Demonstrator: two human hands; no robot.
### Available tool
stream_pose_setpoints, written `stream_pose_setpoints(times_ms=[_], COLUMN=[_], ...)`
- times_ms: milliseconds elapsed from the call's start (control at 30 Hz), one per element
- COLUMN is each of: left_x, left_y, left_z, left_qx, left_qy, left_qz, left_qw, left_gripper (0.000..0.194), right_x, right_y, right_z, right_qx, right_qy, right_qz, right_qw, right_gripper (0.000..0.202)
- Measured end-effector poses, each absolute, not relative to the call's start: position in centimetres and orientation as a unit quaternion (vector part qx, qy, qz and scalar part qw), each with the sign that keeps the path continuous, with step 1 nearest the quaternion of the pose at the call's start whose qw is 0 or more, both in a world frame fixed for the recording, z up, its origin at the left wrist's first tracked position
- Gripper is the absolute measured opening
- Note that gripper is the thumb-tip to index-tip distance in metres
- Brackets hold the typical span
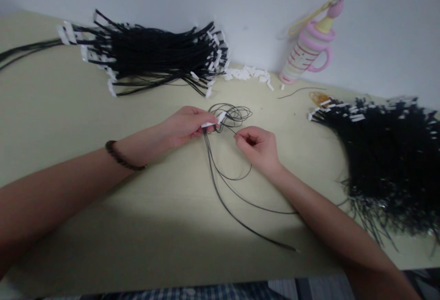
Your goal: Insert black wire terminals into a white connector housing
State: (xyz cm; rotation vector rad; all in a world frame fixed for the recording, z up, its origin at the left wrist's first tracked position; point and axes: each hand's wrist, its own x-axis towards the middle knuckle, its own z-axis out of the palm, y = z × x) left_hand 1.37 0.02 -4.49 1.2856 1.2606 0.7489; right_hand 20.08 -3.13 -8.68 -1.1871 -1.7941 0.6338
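Observation:
My left hand is closed over the middle of the table, pinching white connectors with thin black wires coming out of them. Loops of these black wires lie just beyond the fingertips, and longer strands hang down and curve toward the front right. To the right, my right hand pinches one thin black wire between thumb and forefinger, a short way from the connectors. A dark beaded bracelet circles my left wrist.
A bundle of black cables with white ends lies at the back left. Small white connectors are scattered beside it. A pink bottle stands against the wall. Yellow rubber bands and a large pile of black wires lie at the right.

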Motion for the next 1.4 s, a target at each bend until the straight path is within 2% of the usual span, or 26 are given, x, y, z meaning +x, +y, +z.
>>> stream_pose_setpoints(times_ms=[133,267,433,600,1133,1400], left_x=[1.1,1.0,1.1,1.1,1.1,1.4], left_y=[0.5,0.5,0.3,0.4,0.3,-0.2], left_z=[-5.7,-6.3,-6.5,-6.7,-6.7,-6.6], left_qx=[0.527,0.546,0.580,0.575,0.603,0.640], left_qy=[0.518,0.510,0.496,0.495,0.501,0.487], left_qz=[0.320,0.315,0.305,0.303,0.292,0.287], left_qw=[0.593,0.586,0.570,0.576,0.548,0.521], left_gripper=[0.018,0.014,0.015,0.013,0.013,0.015], right_x=[20.0,19.8,19.5,19.3,19.3,19.2], right_y=[-3.2,-3.1,-3.1,-3.4,-3.6,-3.6], right_z=[-8.9,-9.3,-9.2,-9.0,-9.2,-9.7], right_qx=[-0.467,-0.471,-0.479,-0.467,-0.431,-0.424], right_qy=[-0.729,-0.704,-0.686,-0.702,-0.786,-0.777], right_qz=[0.247,0.306,0.326,0.282,0.116,0.126], right_qw=[0.435,0.434,0.439,0.458,0.428,0.447], right_gripper=[0.011,0.016,0.013,0.011,0.018,0.013])
